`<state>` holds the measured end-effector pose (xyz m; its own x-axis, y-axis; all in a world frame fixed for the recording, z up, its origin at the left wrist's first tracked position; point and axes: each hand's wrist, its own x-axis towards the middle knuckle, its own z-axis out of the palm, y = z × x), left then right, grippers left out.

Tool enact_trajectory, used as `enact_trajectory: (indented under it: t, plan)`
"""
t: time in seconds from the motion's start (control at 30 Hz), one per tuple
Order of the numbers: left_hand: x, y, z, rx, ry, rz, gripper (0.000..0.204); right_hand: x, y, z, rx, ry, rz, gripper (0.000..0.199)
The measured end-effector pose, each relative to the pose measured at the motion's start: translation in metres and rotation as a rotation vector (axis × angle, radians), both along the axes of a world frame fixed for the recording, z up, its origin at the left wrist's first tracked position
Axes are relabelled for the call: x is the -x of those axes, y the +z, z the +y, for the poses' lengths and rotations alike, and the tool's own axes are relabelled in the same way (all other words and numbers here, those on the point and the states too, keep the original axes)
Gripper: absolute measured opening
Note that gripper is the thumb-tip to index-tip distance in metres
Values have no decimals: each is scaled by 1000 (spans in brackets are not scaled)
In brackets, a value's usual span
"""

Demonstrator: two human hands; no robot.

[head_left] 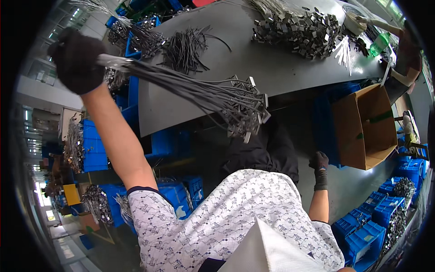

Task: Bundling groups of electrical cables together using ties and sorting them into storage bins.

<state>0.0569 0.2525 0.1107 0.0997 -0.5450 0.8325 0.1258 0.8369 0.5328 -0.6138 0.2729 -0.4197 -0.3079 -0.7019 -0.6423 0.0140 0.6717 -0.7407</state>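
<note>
Clutching one end of a bundle of grey cables (pixel 181 84) in the gloved left hand (pixel 79 61), closed firmly around the wires and raised out past the left side of the grey table (pixel 253 61). Stretching the bundle rightward across the table's near corner, with the metal ends (pixel 247 109) out beyond the front edge. Holding the gloved right hand (pixel 319 161) low, near a cardboard box (pixel 349 136), seemingly curled, but too small and dark to tell whether anything sits inside. Facing a heap of black cables (pixel 186 47) near the bundle and, farther right, a pile of metal pieces (pixel 297 34) just beside white strips (pixel 344 54), near a green bottle (pixel 379 44).
</note>
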Motion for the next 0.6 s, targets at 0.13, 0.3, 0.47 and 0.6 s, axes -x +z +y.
enact_trajectory:
  t: [0.13, 0.3, 0.47, 0.6]
  plan:
    - [-7, 39, 52, 506, 1019, -706, 43, -3, -15, -3, 3, -25, -63, 33]
    - [-10, 79, 99, 817, 1290, -1234, 20, -28, -24, -34, 120, 163, 13, 33]
    - [-4, 87, 116, 729, 1147, -1362, 11, -57, -33, -60, 347, 352, 158, 34]
    - [4, 98, 128, 815, 1319, -1594, 10, -56, -45, -65, 376, 409, 153, 34]
